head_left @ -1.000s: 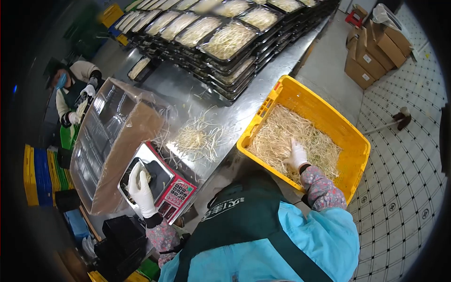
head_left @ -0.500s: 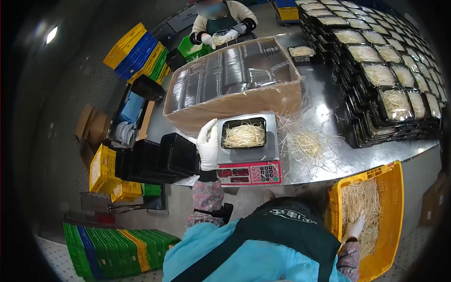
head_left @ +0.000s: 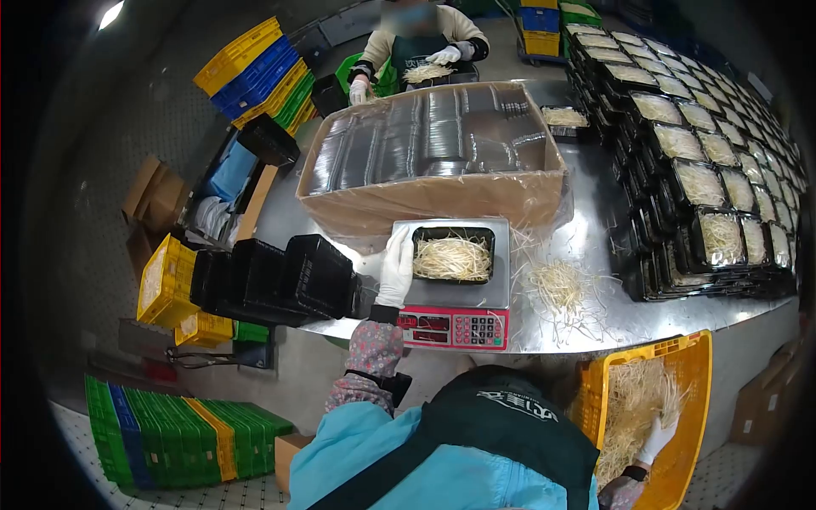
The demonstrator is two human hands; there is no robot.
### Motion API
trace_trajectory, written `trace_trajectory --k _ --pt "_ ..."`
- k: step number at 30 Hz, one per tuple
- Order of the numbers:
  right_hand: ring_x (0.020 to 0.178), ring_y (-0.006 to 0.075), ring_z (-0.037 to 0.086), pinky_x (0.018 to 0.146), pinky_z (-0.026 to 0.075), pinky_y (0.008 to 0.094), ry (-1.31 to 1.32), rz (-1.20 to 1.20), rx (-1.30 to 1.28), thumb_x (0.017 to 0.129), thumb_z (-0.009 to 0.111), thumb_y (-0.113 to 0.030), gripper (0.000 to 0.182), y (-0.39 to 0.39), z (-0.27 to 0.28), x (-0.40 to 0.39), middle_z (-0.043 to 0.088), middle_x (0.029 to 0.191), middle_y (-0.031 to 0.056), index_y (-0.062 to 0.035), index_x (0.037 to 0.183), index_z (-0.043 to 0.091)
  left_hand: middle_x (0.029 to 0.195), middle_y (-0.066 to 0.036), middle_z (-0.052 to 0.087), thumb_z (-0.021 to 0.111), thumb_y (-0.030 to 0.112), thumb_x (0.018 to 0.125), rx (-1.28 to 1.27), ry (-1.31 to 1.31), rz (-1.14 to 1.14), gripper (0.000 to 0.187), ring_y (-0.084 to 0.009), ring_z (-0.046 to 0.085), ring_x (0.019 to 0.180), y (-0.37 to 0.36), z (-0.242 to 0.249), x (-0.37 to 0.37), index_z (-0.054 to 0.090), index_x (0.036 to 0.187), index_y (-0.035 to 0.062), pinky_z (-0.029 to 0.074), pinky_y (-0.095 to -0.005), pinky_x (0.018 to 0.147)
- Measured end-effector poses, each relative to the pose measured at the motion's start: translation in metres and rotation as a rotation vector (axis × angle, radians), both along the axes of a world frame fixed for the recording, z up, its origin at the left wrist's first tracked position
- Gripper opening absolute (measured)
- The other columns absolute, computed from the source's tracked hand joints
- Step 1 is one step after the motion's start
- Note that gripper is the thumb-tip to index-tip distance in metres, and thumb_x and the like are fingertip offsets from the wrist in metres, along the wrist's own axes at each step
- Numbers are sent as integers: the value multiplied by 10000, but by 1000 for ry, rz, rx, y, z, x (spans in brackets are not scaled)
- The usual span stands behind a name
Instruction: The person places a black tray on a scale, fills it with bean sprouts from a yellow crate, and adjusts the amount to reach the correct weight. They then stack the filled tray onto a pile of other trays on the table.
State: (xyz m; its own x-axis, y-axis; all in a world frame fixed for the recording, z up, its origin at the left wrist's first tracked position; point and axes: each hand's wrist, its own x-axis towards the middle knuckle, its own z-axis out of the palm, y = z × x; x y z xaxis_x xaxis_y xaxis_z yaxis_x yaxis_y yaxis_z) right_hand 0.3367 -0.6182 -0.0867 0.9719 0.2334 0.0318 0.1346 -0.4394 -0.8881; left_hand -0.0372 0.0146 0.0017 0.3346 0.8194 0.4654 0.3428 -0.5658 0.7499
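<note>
A black plastic tray [head_left: 491, 265] filled with bean sprouts [head_left: 450, 257] sits on the plate of a red-fronted digital scale [head_left: 480, 330]. My left hand [head_left: 395, 270], in a white glove, lies along the tray's left side with its fingers stretched out, holding nothing. Down at the right, my gloved right hand [head_left: 659, 442] is in a yellow crate [head_left: 699, 408] of bean sprouts. Its fingers are closed round a bunch of sprouts [head_left: 670, 401] that sticks up above them. Loose sprouts [head_left: 561, 287] lie heaped right of the scale.
A carton [head_left: 433, 204] of stacked clear lids stands behind the scale. Black empty trays [head_left: 314, 276] are stacked at left. Filled trays [head_left: 701, 183] rise in tall stacks at right. Across the table, a co-worker's gloved hands [head_left: 444, 56] are at another tray of sprouts.
My left hand has straightened its fingers and come against the tray. My right hand has gathered a bunch of sprouts in the crate. The view has shifted slightly.
</note>
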Motion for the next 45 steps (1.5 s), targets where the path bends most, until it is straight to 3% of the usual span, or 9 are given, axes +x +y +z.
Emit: trace_trajectory --k 8,11,16,21,23,30,33,37,45 --pt "1041 194 632 933 499 322 -79 684 206 747 651 44 501 307 161 -32 669 1137 112 22 1244 589 1420 -146 521 363 271 1085 -118 -200 -157 439 -255 461 1338 19 -17 8 508 1387 -12 318 -342 1133" --pt "1037 314 660 895 520 364 -363 919 36 720 749 -60 532 417 206 -92 682 1069 192 -20 1234 618 1499 -156 448 338 305 1091 -279 -347 -247 500 -242 403 1396 9 -9 12 404 1472 -12 273 -342 1166" --pt "935 351 624 806 497 453 -896 1161 -297 731 773 -282 596 555 154 -151 637 971 154 -64 1242 555 1575 -163 327 300 353 1095 -163 -319 -264 587 -249 352 1436 21 -36 12 211 1550 -7 215 -352 1191" --pt "970 312 577 825 462 426 -1011 1217 -417 744 678 -302 565 583 107 -206 611 1032 133 13 1197 557 1436 -214 498 442 256 1024 -87 -80 -237 542 -358 458 1339 9 -10 17 361 1486 -15 297 -433 1138" --pt "981 311 576 836 461 429 -973 1240 -450 757 673 -315 586 584 101 -203 611 1038 136 18 1223 552 1365 -211 556 484 268 979 424 491 -189 534 -364 517 1255 7 -9 18 434 1437 -2 330 -498 1091" --pt "1277 376 456 1019 441 449 -946 1260 -512 692 764 -384 627 555 151 -159 454 1417 227 -90 1225 614 1290 -186 597 504 294 966 251 579 -175 547 -339 535 1229 -4 10 24 435 1448 46 322 -534 1086" --pt "1040 364 641 773 555 458 -810 1271 -906 741 711 -273 354 554 167 -149 633 1173 253 -47 1011 685 1200 -160 625 503 283 970 333 541 -172 505 -342 564 1151 -7 11 27 456 1445 118 339 -552 1061" --pt "623 324 695 522 525 446 -1078 1256 -749 815 584 -153 127 556 139 -145 685 696 140 -48 878 622 1140 -135 660 547 237 944 457 557 -93 440 -299 599 1085 -6 1 31 544 1363 101 357 -483 1009" --pt "740 390 679 672 529 484 -820 1274 -697 858 585 -207 179 513 187 -63 686 775 181 -67 969 581 1270 -143 618 483 275 979 346 638 -103 417 -335 552 1200 -5 -16 30 547 1354 106 278 -552 1102"
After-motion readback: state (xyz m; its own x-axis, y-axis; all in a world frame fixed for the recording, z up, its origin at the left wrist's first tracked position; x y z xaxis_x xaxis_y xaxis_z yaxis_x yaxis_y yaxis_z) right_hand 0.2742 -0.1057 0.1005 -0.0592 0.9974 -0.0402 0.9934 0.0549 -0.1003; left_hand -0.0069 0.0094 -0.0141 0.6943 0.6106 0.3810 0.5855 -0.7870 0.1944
